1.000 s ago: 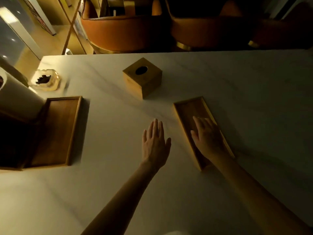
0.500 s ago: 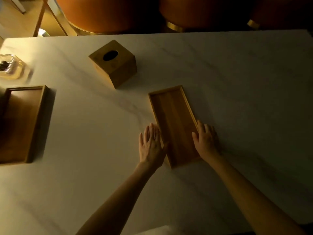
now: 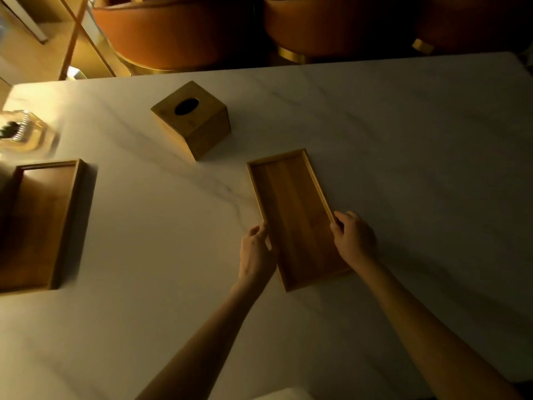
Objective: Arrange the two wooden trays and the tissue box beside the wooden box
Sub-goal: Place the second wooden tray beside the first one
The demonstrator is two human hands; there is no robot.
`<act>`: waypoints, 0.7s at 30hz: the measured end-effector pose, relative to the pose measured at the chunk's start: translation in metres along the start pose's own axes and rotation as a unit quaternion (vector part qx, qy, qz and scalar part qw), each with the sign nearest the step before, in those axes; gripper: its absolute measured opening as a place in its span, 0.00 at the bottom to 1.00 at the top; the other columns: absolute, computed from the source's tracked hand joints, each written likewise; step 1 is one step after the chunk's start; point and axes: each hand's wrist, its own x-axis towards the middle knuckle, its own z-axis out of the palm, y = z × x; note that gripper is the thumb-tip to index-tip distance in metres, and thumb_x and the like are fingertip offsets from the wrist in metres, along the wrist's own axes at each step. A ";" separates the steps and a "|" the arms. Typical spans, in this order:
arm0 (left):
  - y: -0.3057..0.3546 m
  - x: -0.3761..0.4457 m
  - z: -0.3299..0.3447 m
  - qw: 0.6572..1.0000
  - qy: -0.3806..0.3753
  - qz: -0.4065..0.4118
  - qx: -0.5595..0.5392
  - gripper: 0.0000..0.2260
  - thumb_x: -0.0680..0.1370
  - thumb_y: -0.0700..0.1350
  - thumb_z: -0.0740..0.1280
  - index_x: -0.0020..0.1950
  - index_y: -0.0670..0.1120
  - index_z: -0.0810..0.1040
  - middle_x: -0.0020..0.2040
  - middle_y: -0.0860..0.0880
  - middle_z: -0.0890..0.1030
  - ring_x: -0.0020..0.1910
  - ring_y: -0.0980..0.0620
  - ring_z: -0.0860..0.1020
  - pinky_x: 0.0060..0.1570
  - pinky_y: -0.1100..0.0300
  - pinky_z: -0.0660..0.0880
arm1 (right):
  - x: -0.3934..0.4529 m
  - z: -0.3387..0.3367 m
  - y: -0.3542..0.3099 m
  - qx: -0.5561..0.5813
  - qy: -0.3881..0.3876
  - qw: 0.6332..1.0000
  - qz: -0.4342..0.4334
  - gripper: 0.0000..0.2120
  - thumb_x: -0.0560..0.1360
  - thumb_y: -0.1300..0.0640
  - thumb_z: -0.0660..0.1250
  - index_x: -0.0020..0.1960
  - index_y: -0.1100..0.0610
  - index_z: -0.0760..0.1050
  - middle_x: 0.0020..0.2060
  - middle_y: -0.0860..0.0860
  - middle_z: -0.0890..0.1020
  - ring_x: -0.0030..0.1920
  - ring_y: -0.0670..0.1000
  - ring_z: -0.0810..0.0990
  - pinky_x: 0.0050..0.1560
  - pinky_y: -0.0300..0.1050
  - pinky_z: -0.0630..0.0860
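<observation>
A narrow wooden tray [image 3: 294, 209] lies lengthwise in the middle of the white marble table [image 3: 403, 140]. My left hand [image 3: 255, 255] curls over its left long rim and my right hand [image 3: 353, 238] grips its right long rim, so both hold the tray. A cube-shaped wooden tissue box [image 3: 191, 118] with a dark oval hole on top stands behind the tray to the left. A second, wider wooden tray [image 3: 43, 223] rests at the table's left edge, partly cut off by the frame.
A clear glass dish [image 3: 23, 135] with something dark inside sits at the far left, behind the wider tray. Orange upholstered chairs [image 3: 178, 27] line the far side of the table. Bare marble stretches to the right of the narrow tray.
My hands went from lying flat beside the narrow tray to gripping its two long rims. The view shifted, so the table's objects sit further right in the frame.
</observation>
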 end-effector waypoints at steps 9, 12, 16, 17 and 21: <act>-0.014 -0.023 -0.059 0.997 0.048 0.006 -0.053 0.23 0.76 0.39 0.62 0.70 0.44 0.59 0.50 0.45 0.82 0.40 0.57 0.76 0.43 0.66 0.73 | -0.014 -0.006 -0.056 0.055 0.041 0.995 -0.077 0.14 0.76 0.59 0.61 0.60 0.61 0.72 0.52 0.59 0.78 0.48 0.55 0.78 0.43 0.41 0.71; -0.024 -0.032 -0.090 0.996 0.056 0.010 -0.073 0.23 0.76 0.40 0.62 0.70 0.44 0.59 0.48 0.45 0.82 0.41 0.55 0.78 0.43 0.66 0.74 | -0.020 -0.001 -0.082 0.082 0.041 0.990 -0.104 0.14 0.76 0.60 0.62 0.60 0.62 0.72 0.51 0.59 0.79 0.46 0.54 0.78 0.43 0.41 0.72; -0.043 -0.039 -0.133 0.993 0.079 0.022 -0.078 0.23 0.76 0.41 0.62 0.69 0.45 0.60 0.42 0.47 0.81 0.37 0.56 0.78 0.30 0.77 0.72 | -0.026 0.008 -0.126 0.111 0.036 0.984 -0.134 0.12 0.75 0.61 0.63 0.58 0.63 0.73 0.49 0.60 0.79 0.43 0.53 0.78 0.43 0.43 0.75; -0.048 -0.040 -0.144 0.992 0.086 0.021 -0.086 0.22 0.76 0.41 0.62 0.69 0.45 0.61 0.41 0.48 0.80 0.36 0.57 0.78 0.30 0.79 0.72 | -0.028 0.011 -0.139 0.114 0.033 0.983 -0.142 0.12 0.75 0.61 0.63 0.57 0.63 0.74 0.48 0.61 0.80 0.43 0.54 0.78 0.43 0.44 0.76; -0.076 -0.043 -0.187 0.990 0.106 0.005 -0.089 0.21 0.76 0.42 0.62 0.69 0.44 0.62 0.37 0.51 0.78 0.33 0.60 0.77 0.29 0.80 0.70 | -0.037 0.024 -0.191 0.144 0.012 0.977 -0.157 0.11 0.74 0.62 0.64 0.56 0.62 0.75 0.46 0.61 0.83 0.44 0.57 0.81 0.44 0.48 0.79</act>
